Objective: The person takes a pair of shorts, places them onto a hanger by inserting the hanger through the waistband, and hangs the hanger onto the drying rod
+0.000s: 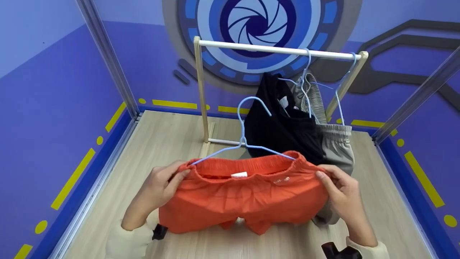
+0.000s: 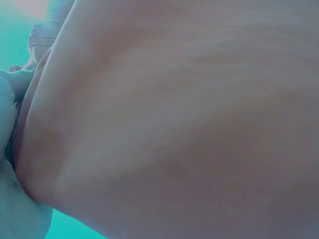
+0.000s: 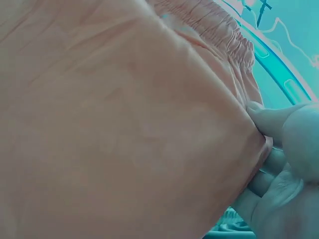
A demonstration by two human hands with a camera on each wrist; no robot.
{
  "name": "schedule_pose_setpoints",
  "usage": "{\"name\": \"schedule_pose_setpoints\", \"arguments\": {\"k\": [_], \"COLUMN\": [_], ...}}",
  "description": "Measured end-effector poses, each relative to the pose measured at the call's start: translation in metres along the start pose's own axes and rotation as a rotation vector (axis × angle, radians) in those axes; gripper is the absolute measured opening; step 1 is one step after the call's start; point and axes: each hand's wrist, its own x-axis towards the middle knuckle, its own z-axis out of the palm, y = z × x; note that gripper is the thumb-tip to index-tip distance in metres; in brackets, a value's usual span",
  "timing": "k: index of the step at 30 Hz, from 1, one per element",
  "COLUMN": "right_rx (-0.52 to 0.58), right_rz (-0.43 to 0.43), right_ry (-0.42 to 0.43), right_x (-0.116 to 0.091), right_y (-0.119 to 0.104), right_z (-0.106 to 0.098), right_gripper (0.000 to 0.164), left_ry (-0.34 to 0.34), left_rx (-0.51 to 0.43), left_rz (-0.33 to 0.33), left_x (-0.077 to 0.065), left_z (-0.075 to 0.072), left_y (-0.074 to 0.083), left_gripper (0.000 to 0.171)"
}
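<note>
A pair of orange shorts (image 1: 248, 198) spans the space between my two hands, its elastic waist facing up with a white label inside. A light blue wire hanger (image 1: 241, 141) sits in the waist, its hook pointing up and its arms reaching toward both sides. My left hand (image 1: 158, 185) pinches the left end of the waistband between thumb and fingers. On the other side my right hand (image 1: 343, 190) pinches the shorts' right edge just below the waistband. In the right wrist view the thumb (image 3: 266, 119) presses on the cloth (image 3: 124, 124). Cloth (image 2: 174, 114) fills most of the left wrist view.
Behind the shorts stands a small clothes rack (image 1: 251, 45) with a white top bar. Black pants (image 1: 280, 126) and grey pants (image 1: 337, 144) hang on blue hangers at its right end. Blue panels (image 1: 54, 118) enclose the wooden table (image 1: 161, 129) left, right and behind.
</note>
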Motion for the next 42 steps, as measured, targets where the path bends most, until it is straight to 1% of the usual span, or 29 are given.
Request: {"name": "schedule_pose_setpoints", "arguments": {"k": [2, 5, 8, 10, 13, 16, 19, 21, 23, 24, 26, 29, 30, 31, 33, 34, 35, 36, 38, 40, 41, 42], "right_rx": [-0.019, -0.096, -0.149, -0.163, -0.136, -0.108, -0.096, -0.094, -0.108, -0.09, -0.059, -0.024, 0.01, 0.013, 0.039, 0.044, 0.02, -0.021, -0.138, -0.27, -0.33, -0.366], "right_rz": [0.075, 0.171, 0.255, 0.324, 0.431, 0.479, 0.473, 0.472, 0.452, 0.45, 0.446, 0.387, 0.369, 0.338, 0.238, 0.2, 0.16, 0.121, 0.074, 0.072, 0.074, 0.074], "right_ry": [-0.017, -0.084, -0.134, -0.135, -0.115, -0.111, -0.107, -0.088, -0.067, -0.053, -0.03, -0.041, -0.025, -0.005, 0.066, 0.122, 0.18, 0.242, 0.359, 0.457, 0.49, 0.522], "right_x": [-0.001, -0.003, -0.006, -0.008, -0.013, -0.018, -0.022, -0.023, -0.023, -0.022, -0.021, -0.02, -0.02, -0.019, -0.017, -0.016, -0.014, -0.013, -0.012, -0.01, -0.009, -0.008], "right_y": [0.001, 0.001, 0.002, 0.004, 0.012, 0.026, 0.043, 0.051, 0.057, 0.058, 0.059, 0.056, 0.052, 0.047, 0.035, 0.028, 0.021, 0.017, 0.013, 0.013, 0.014, 0.016], "right_z": [0.0, 0.0, 0.003, 0.007, 0.013, 0.018, 0.021, 0.022, 0.022, 0.022, 0.021, 0.016, 0.014, 0.012, 0.009, 0.007, 0.005, 0.002, -0.005, -0.013, -0.017, -0.02], "right_gripper": [0.018, 0.017, 0.015, 0.013, 0.008, 0.006, 0.007, 0.008, 0.01, 0.012, 0.014, 0.018, 0.02, 0.02, 0.018, 0.017, 0.015, 0.013, 0.012, 0.011, 0.011, 0.011], "left_ry": [0.014, 0.046, 0.101, 0.149, 0.221, 0.277, 0.301, 0.304, 0.311, 0.315, 0.328, 0.368, 0.382, 0.399, 0.434, 0.451, 0.466, 0.478, 0.496, 0.509, 0.514, 0.514], "left_rx": [0.01, 0.017, 0.029, 0.031, 0.053, 0.088, 0.13, 0.145, 0.151, 0.151, 0.153, 0.167, 0.173, 0.18, 0.186, 0.191, 0.195, 0.204, 0.229, 0.253, 0.262, 0.269], "left_rz": [0.005, 0.011, -0.013, -0.041, -0.086, -0.13, -0.18, -0.214, -0.249, -0.269, -0.294, -0.32, -0.33, -0.334, -0.344, -0.346, -0.348, -0.35, -0.362, -0.377, -0.385, -0.394], "left_x": [0.0, -0.001, -0.001, -0.001, -0.001, 0.0, 0.002, 0.004, 0.005, 0.005, 0.007, 0.01, 0.012, 0.013, 0.014, 0.015, 0.016, 0.016, 0.018, 0.019, 0.021, 0.022], "left_z": [-0.002, -0.004, -0.008, -0.011, -0.014, -0.017, -0.018, -0.019, -0.019, -0.019, -0.018, -0.016, -0.015, -0.014, -0.013, -0.012, -0.012, -0.011, -0.009, -0.007, -0.005, -0.003], "left_y": [0.0, -0.001, -0.003, -0.004, -0.005, -0.004, -0.002, 0.0, 0.002, 0.003, 0.004, 0.006, 0.007, 0.007, 0.008, 0.009, 0.01, 0.01, 0.012, 0.012, 0.012, 0.011], "left_gripper": [0.023, 0.023, 0.02, 0.017, 0.012, 0.01, 0.008, 0.005, 0.004, 0.003, 0.005, 0.007, 0.009, 0.011, 0.013, 0.015, 0.016, 0.017, 0.018, 0.02, 0.021, 0.022]}}
